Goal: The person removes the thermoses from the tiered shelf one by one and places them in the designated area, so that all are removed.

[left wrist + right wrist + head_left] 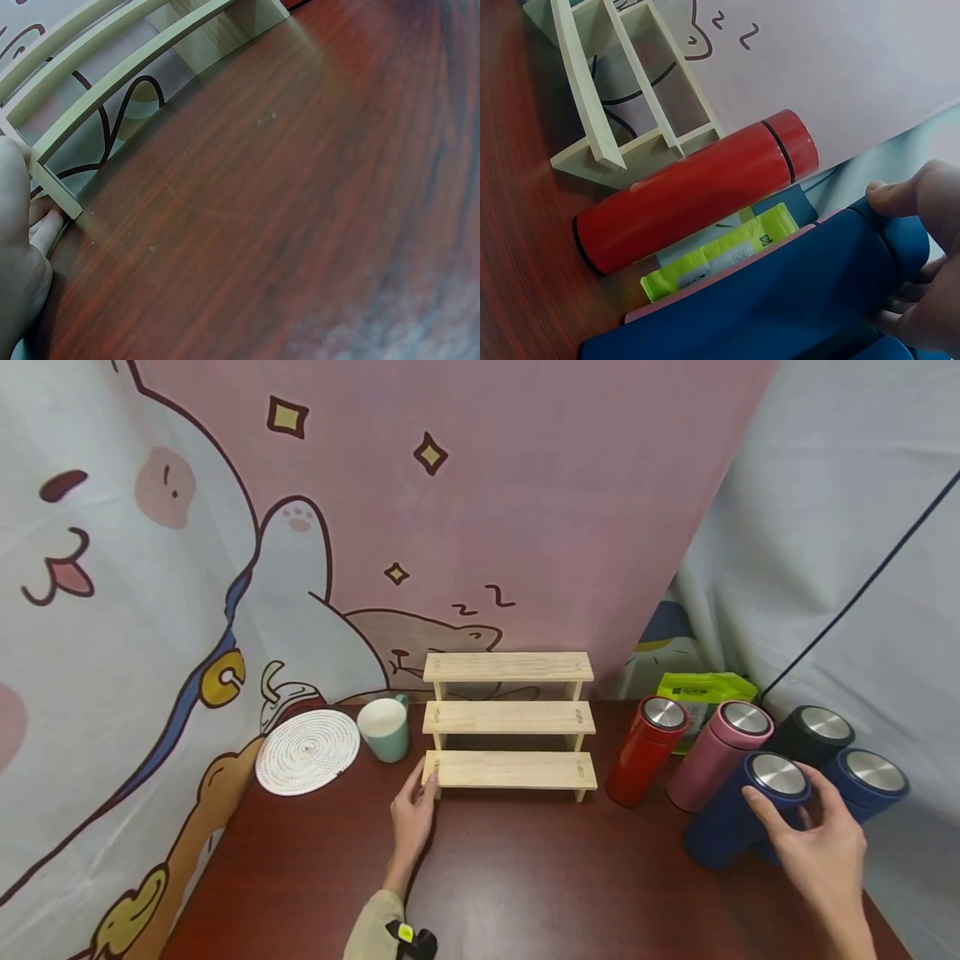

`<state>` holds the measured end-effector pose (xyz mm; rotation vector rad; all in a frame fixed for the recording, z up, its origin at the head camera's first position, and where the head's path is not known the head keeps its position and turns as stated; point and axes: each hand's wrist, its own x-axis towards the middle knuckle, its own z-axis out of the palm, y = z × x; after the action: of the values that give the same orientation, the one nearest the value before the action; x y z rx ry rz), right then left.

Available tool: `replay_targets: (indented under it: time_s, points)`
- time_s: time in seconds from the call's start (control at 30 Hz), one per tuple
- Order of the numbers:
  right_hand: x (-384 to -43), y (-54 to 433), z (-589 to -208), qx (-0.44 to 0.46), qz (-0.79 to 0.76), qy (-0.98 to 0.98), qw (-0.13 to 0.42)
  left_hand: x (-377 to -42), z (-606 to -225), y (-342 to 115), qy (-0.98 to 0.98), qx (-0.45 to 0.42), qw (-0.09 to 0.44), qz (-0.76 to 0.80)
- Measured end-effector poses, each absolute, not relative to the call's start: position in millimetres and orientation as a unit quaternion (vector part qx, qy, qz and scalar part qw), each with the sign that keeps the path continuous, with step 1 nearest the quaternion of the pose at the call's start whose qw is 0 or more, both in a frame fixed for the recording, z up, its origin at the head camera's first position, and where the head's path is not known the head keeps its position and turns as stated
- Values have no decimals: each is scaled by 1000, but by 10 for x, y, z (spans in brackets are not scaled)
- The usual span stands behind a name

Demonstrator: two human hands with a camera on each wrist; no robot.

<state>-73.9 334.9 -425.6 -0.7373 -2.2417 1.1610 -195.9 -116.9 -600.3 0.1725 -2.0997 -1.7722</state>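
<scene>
A three-tier wooden step shelf (510, 718) stands at the back of the dark red-brown table. My left hand (412, 810) grips the left end of its lowest step, thumb on top; the left wrist view shows fingers (46, 229) behind the side panel. At the right, my right hand (821, 835) holds a blue thermos bottle (738, 818) near its silver-topped lid, thumb on the near side and fingers round the far side. In the right wrist view this blue thermos (757, 292) lies across the lower part, partly covering a pink thermos (720, 747).
Beside the shelf stands a red thermos (641, 756). A black thermos (813, 735) and another blue thermos (870, 781) crowd the right hand. Behind them is a green bag (701, 689). Leftward are a mint mug (386, 731) and a round woven mat (307, 752) leaning on the curtain.
</scene>
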Motion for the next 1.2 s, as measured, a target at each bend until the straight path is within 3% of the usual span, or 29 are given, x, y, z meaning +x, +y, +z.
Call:
replay_targets:
  time_s: [0.4,0.77,1.03,1.2]
  points:
    - [-771,3338,-4342,-275,424,-816,279,-1945,-6018,-1187,-743,61,191,-639]
    - [-792,3228,-4188,-211,408,-784,417,-1892,-5920,-1201,-787,78,119,-600]
    - [-911,3103,-3926,-122,356,-828,415,-1703,-5587,-1480,-854,-17,7,-519]
    - [-1033,2983,-3823,-51,348,-839,415,-1599,-5337,-1585,-907,-75,14,-414]
